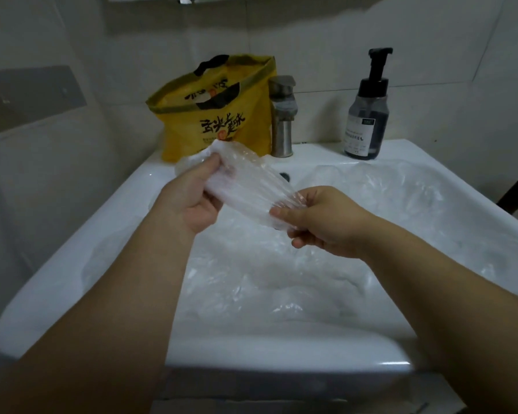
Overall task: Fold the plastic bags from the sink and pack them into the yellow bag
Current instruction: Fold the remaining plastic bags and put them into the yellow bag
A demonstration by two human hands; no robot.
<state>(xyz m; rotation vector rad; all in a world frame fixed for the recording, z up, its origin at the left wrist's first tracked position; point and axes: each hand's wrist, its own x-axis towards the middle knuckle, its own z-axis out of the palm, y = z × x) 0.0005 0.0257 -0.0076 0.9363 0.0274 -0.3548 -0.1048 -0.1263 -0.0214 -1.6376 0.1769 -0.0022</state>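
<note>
As the left hand (192,201) pinches the far end of a bunched clear plastic bag (245,186) between thumb and fingers, the strip spans taut above the sink (63,273) to the right hand (320,219), pinching its near end. Feather-light, limp, slippery film, I'd say: ends are the place to hold.

White sink (72,264): plastic bags (281,279), yellow bag (216,115), bottle (367,121)

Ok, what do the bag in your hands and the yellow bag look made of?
Held plastic bag: thin clear film, glossy and creased; the sink shows through it. Yellow bag: probably stiffer laminated or woven plastic, semi-matte, printed, standing up by itself; exact type unclear.
</note>
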